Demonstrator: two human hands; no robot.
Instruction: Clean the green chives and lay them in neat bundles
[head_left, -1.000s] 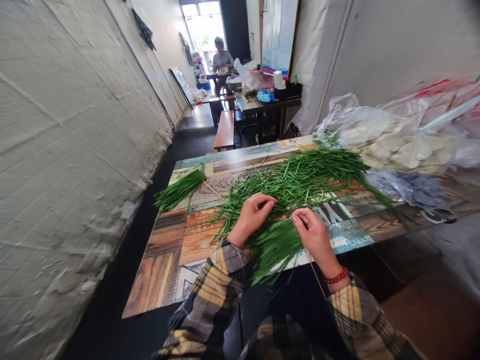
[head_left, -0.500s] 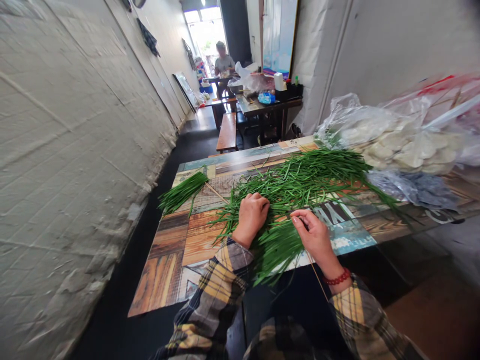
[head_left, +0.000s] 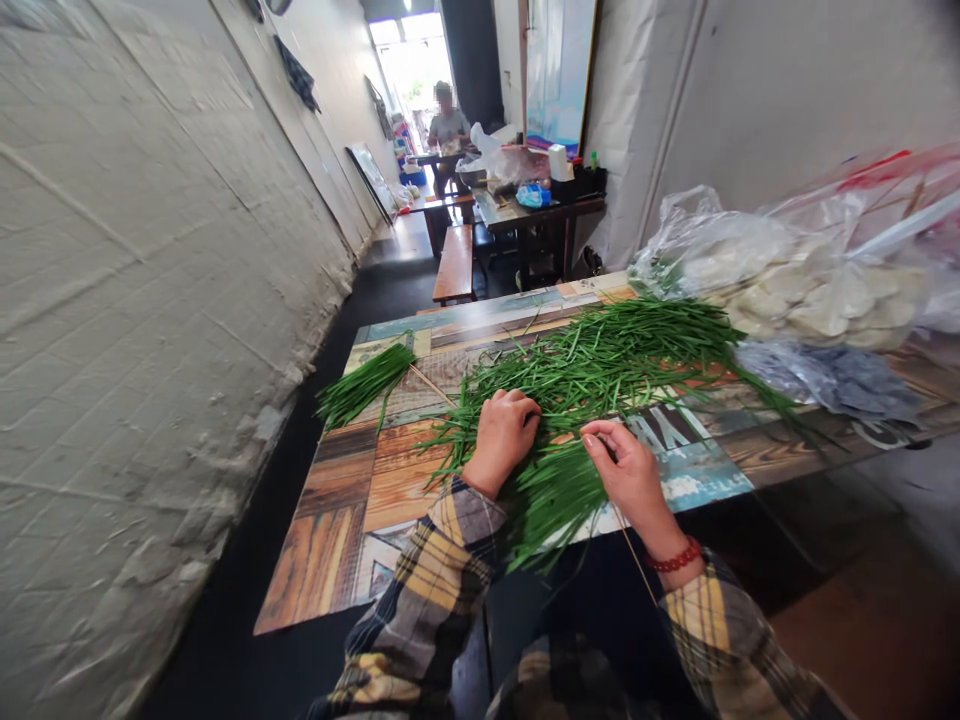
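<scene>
Over the near edge of a loose pile of green garlic chives [head_left: 600,345], my left hand [head_left: 506,435] is closed with its fingers curled down on the strands; its fingertips are partly hidden. My right hand [head_left: 630,475] pinches thumb and forefinger at the upper end of a thin bamboo skewer [head_left: 636,560], which runs down under the palm past the table edge. Beside and under this hand a fan of garlic chives [head_left: 559,500] hangs toward me, gathered along the skewer. At the table's left edge lies another skewer of chives [head_left: 367,385], its bare stick pointing right.
The wood-patterned tabletop [head_left: 330,530] carries a clear plastic bag of pale flat slices [head_left: 817,295] and a grey-blue cloth [head_left: 862,380] at right. A bench [head_left: 454,262] and a cluttered table [head_left: 517,212] stand beyond. A person [head_left: 448,125] sits far back. A white wall [head_left: 150,300] runs along the left.
Almost nothing differs. My left hand has shifted very slightly at the pile; my right hand keeps its pinch in the same place.
</scene>
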